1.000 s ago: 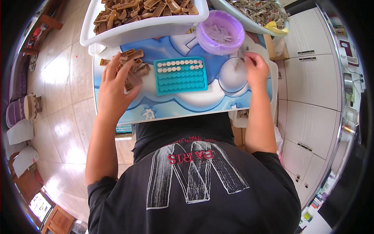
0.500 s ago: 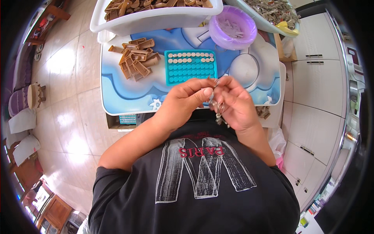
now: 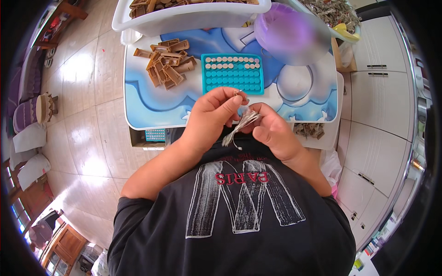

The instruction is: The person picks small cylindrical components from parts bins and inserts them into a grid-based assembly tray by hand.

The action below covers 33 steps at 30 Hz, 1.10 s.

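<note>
The parts [image 3: 162, 64] are brown, the tray [image 3: 255, 91] teal, its discs [image 3: 224, 66] whitish, the wires [image 3: 243, 123] pale grey, the table [image 3: 147, 106] cloud-patterned blue and white, the bowl [image 3: 267, 34] purple.

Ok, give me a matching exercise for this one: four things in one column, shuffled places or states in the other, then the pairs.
Things
1. Teal tray
2. Heap of brown pieces
3. Bundle of thin strands
4. White bin

Places or states
A. Between the left hand and the right hand
B. Cut off by the picture's top edge
C. Pale discs in its far rows
D. Lying loose on the left part of the table

Pairs: 1-C, 2-D, 3-A, 4-B
</note>
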Available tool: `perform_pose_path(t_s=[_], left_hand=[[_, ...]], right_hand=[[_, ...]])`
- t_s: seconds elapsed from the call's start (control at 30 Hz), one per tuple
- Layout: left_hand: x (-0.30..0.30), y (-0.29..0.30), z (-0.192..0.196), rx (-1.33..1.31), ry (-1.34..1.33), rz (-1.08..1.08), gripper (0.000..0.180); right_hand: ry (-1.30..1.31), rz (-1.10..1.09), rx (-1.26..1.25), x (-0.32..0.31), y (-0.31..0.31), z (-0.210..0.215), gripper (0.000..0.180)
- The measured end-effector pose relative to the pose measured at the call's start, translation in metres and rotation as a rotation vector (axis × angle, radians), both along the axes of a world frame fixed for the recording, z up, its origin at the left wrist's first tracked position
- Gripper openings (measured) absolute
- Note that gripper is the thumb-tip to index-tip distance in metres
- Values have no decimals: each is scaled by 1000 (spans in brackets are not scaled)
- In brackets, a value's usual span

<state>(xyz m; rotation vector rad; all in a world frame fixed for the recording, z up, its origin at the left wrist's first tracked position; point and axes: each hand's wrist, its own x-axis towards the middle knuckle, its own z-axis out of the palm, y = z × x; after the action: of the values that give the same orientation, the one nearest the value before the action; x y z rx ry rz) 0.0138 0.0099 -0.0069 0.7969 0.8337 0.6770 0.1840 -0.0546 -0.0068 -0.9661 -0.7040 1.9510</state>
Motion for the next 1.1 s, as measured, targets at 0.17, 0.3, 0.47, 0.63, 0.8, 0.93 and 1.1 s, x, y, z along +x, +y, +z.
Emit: perform_pose_path(t_s=[0.17,0.3,0.47,0.63,0.8,0.93,1.1], left_hand=[[5,-12,-4,255,108,62,18],[1,0,9,148,60,153,18],[-7,6,9,-96,-108,228,20],[-12,-2,5,-231,-74,97,21],[-18,-6,-2,-266,-99,-22,21],[-20,-7,-5,-235,-65,-82,21],[-18,-9,-5,-241,-25,-123,19]], right_hand=[[-223,-138,158,-13,-2,-5,26],[-274,-143,109,-6,-3,-3,12],[-228,-51,152,2,-7,-11,10],[-603,57,460,6,0,-3,12],[-920,-262,709,-6,18,13,12],[-1039,-218,906,-9,27,6,13],[-1123,-175,993,-8,30,2,12]])
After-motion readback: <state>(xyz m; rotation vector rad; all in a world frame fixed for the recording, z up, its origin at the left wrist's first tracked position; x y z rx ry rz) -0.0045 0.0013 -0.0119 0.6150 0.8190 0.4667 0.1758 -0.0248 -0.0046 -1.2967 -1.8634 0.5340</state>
